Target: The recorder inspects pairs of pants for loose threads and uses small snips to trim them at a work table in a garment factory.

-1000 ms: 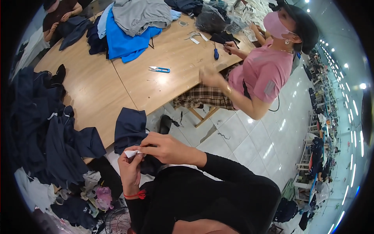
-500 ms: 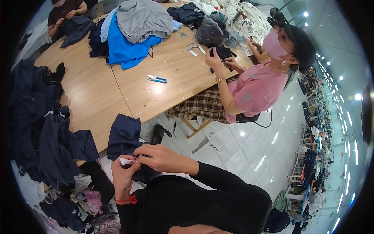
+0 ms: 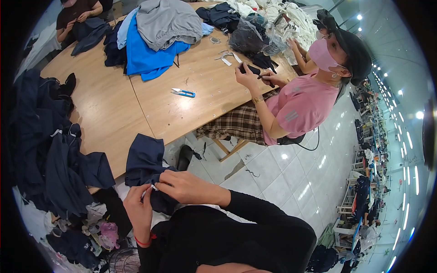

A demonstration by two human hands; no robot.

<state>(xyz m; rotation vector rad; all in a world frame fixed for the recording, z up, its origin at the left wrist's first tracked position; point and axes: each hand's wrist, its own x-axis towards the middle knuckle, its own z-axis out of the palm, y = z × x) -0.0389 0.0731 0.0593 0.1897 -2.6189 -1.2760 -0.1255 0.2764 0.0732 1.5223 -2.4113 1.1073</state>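
Observation:
A navy garment lies over my lap and up against the table's near edge. My left hand, with a red cord at the wrist, pinches the cloth between thumb and fingers. Close against it, my right hand is closed on the same garment, fingertips nearly meeting the left ones. A small bit of white, perhaps a label, shows between the fingertips; most of it is hidden. Blue-handled thread snips lie on the table beyond my hands.
Navy garments are heaped at the left edge. Grey and blue garments are piled at the back. A co-worker in a pink shirt sits at the right, handling dark cloth. A fan stands low at the left.
My left hand has turned and shifted slightly left and down. The white piece that stuck out above its fingers is now almost covered. My right hand has moved down slightly.

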